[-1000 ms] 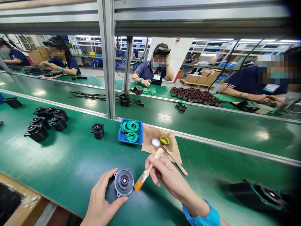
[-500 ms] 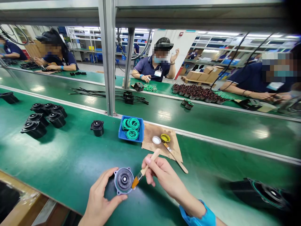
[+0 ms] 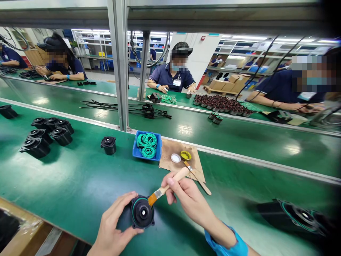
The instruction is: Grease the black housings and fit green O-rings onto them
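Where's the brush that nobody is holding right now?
In the head view, the loose brush lies right of centre, beyond the right hand, bristles on the brown cardboard beside the yellow dish, handle end reaching onto the green bench.

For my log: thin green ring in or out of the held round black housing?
In: the green ring visibly curves within the black housing.

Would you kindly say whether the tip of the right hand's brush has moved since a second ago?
Yes: the bristles of the brush have moved forward, nearer the blue bin.
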